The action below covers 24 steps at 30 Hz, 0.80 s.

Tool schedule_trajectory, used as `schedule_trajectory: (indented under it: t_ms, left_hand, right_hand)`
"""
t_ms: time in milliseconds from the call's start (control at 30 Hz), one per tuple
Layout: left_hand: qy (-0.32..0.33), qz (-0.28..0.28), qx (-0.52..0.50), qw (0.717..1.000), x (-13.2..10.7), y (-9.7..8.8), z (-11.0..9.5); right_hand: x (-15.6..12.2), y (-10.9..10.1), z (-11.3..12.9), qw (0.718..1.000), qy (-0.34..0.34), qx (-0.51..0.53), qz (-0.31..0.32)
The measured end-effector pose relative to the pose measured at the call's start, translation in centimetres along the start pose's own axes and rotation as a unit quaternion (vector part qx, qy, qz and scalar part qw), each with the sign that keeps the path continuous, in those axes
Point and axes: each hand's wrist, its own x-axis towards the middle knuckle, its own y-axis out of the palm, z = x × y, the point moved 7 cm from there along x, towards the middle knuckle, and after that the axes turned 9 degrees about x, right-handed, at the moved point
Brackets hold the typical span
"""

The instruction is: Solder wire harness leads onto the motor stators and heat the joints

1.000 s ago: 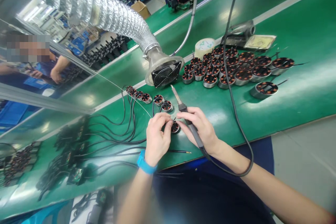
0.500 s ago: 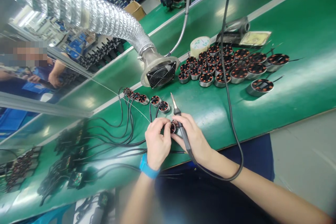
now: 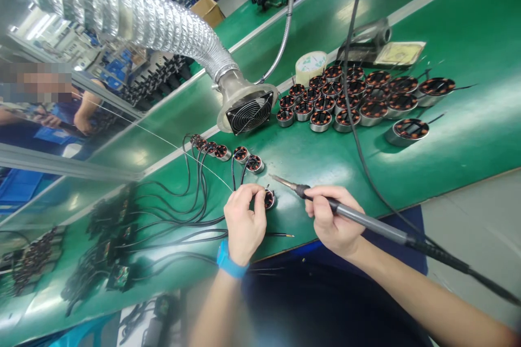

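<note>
Copper-wound, the small stator (image 3: 269, 198) sits near the front edge of the green counter (image 3: 448, 173), pinched by the fingers of your left hand (image 3: 244, 222), where the thin solder wire (image 3: 175, 145) ends. Your right hand (image 3: 334, 221) is wrapped round the soldering iron (image 3: 366, 220). A moment ago it stood upright by the stator; now it lies level, tip close but apart, so no heat reaches the windings. Behind, the extractor fan (image 3: 249, 112) faces you.
</note>
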Motion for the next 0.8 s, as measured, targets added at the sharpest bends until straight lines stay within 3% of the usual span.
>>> schedule_trajectory:
  t_ms: [100, 467, 800]
  left_hand:
    - [-0.004, -0.001, -0.004, 1.0, 0.0, 0.0, 0.1]
    - [-0.014, -0.01, 0.001, 1.0, -0.1, 0.0, 0.0]
    - [-0.018, -0.025, 0.016, 0.999, -0.4, 0.2, 0.1]
  right_hand:
    - [-0.6, -0.5, -0.3, 0.999, -0.004, 0.025, -0.021]
    - [-0.1, 0.4, 0.6, 0.997, -0.016, 0.067, 0.029]
    - [0.7, 1.3, 0.6, 0.982, 0.039, 0.186, 0.017]
